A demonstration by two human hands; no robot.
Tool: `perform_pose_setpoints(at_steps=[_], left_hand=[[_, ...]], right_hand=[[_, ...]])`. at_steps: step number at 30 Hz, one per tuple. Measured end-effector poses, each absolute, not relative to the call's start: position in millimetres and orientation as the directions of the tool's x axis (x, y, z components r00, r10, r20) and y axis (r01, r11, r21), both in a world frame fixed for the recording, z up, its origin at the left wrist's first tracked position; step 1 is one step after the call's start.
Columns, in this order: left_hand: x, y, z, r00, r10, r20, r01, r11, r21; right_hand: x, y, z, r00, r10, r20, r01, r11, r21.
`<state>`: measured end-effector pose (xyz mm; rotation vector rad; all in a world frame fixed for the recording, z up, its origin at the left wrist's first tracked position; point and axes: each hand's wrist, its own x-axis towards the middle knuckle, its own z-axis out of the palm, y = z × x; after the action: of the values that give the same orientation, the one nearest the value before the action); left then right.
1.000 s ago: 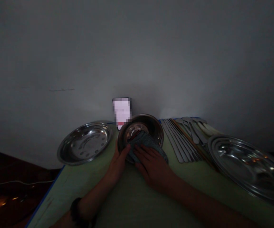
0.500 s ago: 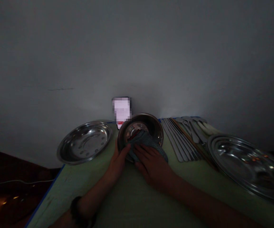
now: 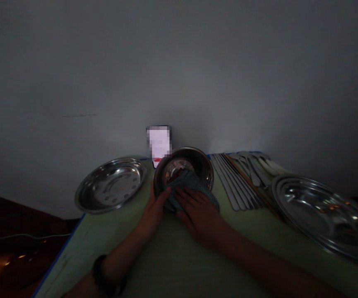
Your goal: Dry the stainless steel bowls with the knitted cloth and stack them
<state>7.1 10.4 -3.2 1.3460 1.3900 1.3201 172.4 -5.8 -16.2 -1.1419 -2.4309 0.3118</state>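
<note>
Steel bowl (image 3: 201, 163) at my twelve o'clock.
Around it: dish (image 3: 106, 190) at nine; my left hand (image 3: 154, 210), half-curled, apparently gripping it at seven; cloth (image 3: 187, 181) under my nearly flat right hand (image 3: 203, 215) at five; cutlery (image 3: 232, 188) at three.

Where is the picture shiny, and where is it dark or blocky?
Head view: the lit screen is brightest, and blocky; head view: glints shine on the left dish and right tray; head view: the right hand looks dim, and the wall has a soft shadow above the bowl.
</note>
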Motion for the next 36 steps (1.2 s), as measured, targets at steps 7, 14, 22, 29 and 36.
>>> perform_pose_setpoints(at_steps=[7, 14, 22, 29, 36], left_hand=[[8.3, 12.0, -0.9, -0.129, 0.987, 0.097, 0.155, -0.076, 0.985], [7.9, 12.2, 2.0, -0.146, 0.985, 0.094, 0.205, -0.063, 0.977], [7.7, 12.8, -1.6, -0.122, 0.986, 0.111, 0.181, -0.088, 0.979], [7.9, 10.5, 3.5, -0.103, 0.986, 0.13, 0.224, -0.104, 0.969], [9.1, 12.1, -0.4, -0.128, 0.983, 0.134, 0.157, -0.114, 0.981]], right_hand=[[171.9, -4.8, -15.8, -0.568, 0.769, 0.294, 0.672, 0.639, -0.374], [171.9, -5.8, -15.0, -0.563, 0.772, 0.294, 0.679, 0.635, -0.367], [172.6, -5.4, -15.5, -0.563, 0.767, 0.308, 0.676, 0.641, -0.362], [171.8, -5.3, -17.7, -0.557, 0.764, 0.326, 0.671, 0.645, -0.366], [172.7, -5.5, -15.6, -0.562, 0.768, 0.309, 0.672, 0.641, -0.371]])
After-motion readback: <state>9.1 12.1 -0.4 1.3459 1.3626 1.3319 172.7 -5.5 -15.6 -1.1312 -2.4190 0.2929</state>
